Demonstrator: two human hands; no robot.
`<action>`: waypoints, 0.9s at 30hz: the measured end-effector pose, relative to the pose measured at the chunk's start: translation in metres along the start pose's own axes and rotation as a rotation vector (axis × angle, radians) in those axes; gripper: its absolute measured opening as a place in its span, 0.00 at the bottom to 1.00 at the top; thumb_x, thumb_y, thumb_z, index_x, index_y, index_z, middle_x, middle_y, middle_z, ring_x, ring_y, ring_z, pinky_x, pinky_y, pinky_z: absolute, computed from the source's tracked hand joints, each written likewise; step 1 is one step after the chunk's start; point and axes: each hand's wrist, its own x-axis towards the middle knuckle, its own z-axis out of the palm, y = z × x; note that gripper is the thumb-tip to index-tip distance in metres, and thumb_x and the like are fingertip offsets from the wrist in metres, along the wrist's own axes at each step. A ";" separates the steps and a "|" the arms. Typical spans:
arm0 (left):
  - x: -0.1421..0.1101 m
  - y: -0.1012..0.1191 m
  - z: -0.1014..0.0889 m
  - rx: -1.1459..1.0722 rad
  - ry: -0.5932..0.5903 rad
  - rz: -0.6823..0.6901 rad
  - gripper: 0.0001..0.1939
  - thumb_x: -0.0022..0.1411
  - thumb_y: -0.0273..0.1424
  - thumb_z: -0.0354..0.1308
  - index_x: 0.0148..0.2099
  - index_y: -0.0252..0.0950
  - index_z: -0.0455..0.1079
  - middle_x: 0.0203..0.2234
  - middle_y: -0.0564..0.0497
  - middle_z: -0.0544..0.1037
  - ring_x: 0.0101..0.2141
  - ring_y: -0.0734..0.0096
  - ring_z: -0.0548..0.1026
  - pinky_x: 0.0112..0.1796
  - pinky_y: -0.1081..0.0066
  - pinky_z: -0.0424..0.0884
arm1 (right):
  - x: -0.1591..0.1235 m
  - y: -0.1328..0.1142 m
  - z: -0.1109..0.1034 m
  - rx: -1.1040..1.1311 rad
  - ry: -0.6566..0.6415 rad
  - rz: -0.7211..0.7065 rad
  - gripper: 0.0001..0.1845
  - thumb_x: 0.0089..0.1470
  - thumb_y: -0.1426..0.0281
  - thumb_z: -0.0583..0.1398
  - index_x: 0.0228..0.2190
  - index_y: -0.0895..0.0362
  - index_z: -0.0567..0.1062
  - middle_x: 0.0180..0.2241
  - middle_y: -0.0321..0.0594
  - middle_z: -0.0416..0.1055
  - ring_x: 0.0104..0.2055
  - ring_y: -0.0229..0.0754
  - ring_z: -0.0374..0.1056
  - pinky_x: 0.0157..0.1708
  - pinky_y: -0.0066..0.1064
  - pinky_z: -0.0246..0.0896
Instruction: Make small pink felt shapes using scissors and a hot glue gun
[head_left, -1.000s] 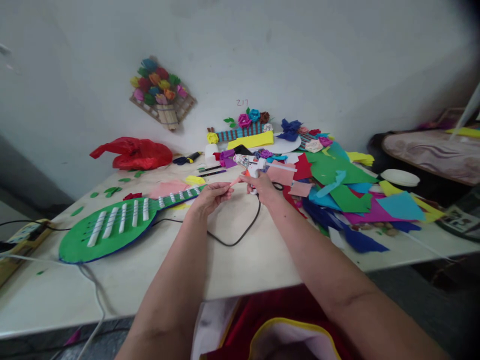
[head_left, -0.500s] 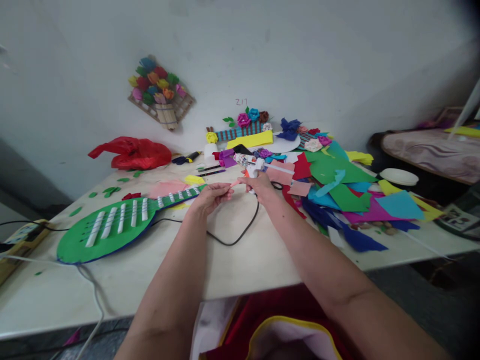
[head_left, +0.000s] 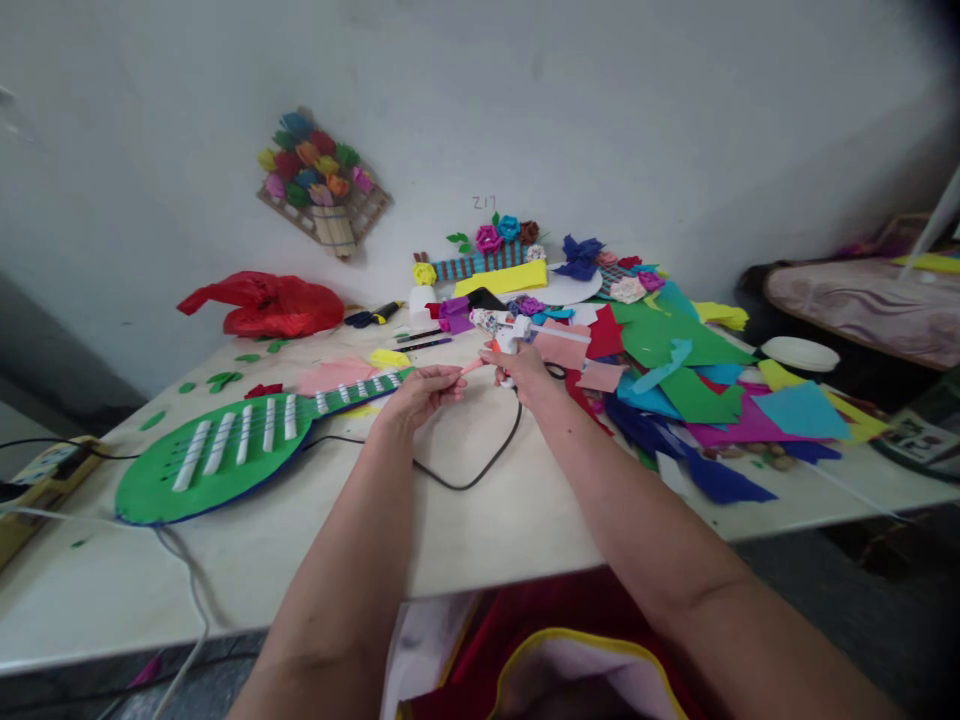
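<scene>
Pinched between the fingertips of left hand (head_left: 426, 395): small pink strip (head_left: 472, 367), held above the middle of the table (head_left: 480, 545), its far end at the fingertips of right hand (head_left: 523, 372); contact there too small to judge. Wrapped in right-hand grasp: white-and-orange glue gun (head_left: 508, 342), with black cord (head_left: 480, 478) looping below across the tabletop. Just left of the hands, lying flat: green guitar-shaped cutout (head_left: 262, 462) with white bars, neck pointing toward left hand. To the right: overlapping paper pieces (head_left: 667, 340) in green, blue, red and pink. Behind: folded yellow paper (head_left: 502, 280). Farther left, near the wall: red plastic bag (head_left: 281, 308). On the wall above: bouquet of colored flowers (head_left: 315, 170).
</scene>
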 end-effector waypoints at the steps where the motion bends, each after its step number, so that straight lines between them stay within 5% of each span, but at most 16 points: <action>1: 0.000 0.000 0.000 0.009 -0.004 -0.004 0.06 0.50 0.18 0.59 0.34 0.26 0.73 0.23 0.46 0.77 0.21 0.75 0.74 0.27 0.76 0.73 | 0.000 0.000 0.001 -0.009 0.005 0.004 0.16 0.34 0.72 0.67 0.29 0.60 0.70 0.16 0.29 0.66 0.11 0.27 0.53 0.11 0.22 0.53; 9: 0.000 0.000 0.001 0.001 -0.025 0.000 0.06 0.51 0.19 0.58 0.34 0.26 0.73 0.23 0.45 0.77 0.22 0.74 0.74 0.26 0.75 0.72 | 0.000 0.004 0.004 -0.063 0.019 0.001 0.13 0.35 0.76 0.65 0.28 0.60 0.71 0.13 0.26 0.62 0.12 0.28 0.52 0.11 0.22 0.51; 16: 0.000 0.003 0.005 0.045 -0.004 -0.056 0.12 0.59 0.32 0.54 0.31 0.26 0.72 0.18 0.46 0.75 0.17 0.76 0.71 0.20 0.77 0.69 | -0.001 0.003 0.006 -0.120 0.046 -0.029 0.15 0.35 0.76 0.65 0.30 0.61 0.72 0.13 0.26 0.61 0.13 0.29 0.53 0.12 0.23 0.53; 27: -0.002 0.006 0.010 0.090 -0.041 -0.239 0.13 0.61 0.26 0.49 0.28 0.26 0.70 0.15 0.47 0.72 0.14 0.78 0.69 0.15 0.81 0.65 | -0.005 0.003 0.009 -0.165 -0.072 -0.112 0.17 0.33 0.72 0.66 0.30 0.62 0.72 0.14 0.27 0.62 0.14 0.28 0.53 0.14 0.24 0.53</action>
